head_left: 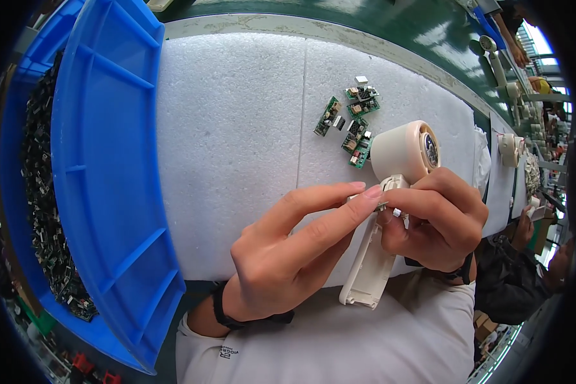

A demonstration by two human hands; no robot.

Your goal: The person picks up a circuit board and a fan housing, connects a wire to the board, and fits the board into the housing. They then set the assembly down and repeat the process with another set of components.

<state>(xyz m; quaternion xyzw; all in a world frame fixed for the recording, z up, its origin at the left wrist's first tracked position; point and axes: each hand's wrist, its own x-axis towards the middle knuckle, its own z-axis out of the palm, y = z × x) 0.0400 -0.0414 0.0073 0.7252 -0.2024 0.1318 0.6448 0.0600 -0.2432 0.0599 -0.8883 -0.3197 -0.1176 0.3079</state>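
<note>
A cream plastic housing with a round head [397,153] and a long hollow handle [368,272] lies in front of me, the handle's end pointing toward my body. Over the handle's upper part, my left hand [294,237] and my right hand [438,221] meet with their fingertips closed. Between them is a small circuit board [382,207], mostly covered by the fingers. A white connector [397,212] shows beside my right fingertips. Just past the round head lie several green circuit boards [357,142] with parts soldered on, one of them [328,116] a little apart to the left.
White foam sheets [237,128] cover the worktop. At the left stands a blue plastic bin [112,166], and behind its wall is a heap of small dark electronic parts [45,192]. More cream housings [511,149] stand along the right, where another person [509,275] sits.
</note>
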